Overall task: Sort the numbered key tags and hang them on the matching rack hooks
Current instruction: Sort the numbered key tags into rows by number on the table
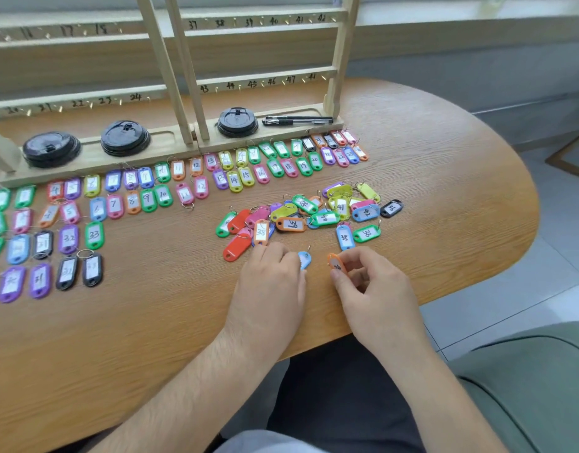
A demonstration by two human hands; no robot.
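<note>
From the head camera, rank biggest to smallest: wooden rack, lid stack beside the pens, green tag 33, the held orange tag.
1. wooden rack
2. lid stack
3. green tag 33 and orange tag: unranked; the right hand hides part of the orange one.

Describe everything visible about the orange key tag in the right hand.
The orange key tag is a small oval of glossy plastic with a white label bearing a handwritten number, too blurred to read surely. The right hand pinches its lower end between thumb and fingers, holding it nearly upright over the wooden table near the front edge. No ring shows.
</note>
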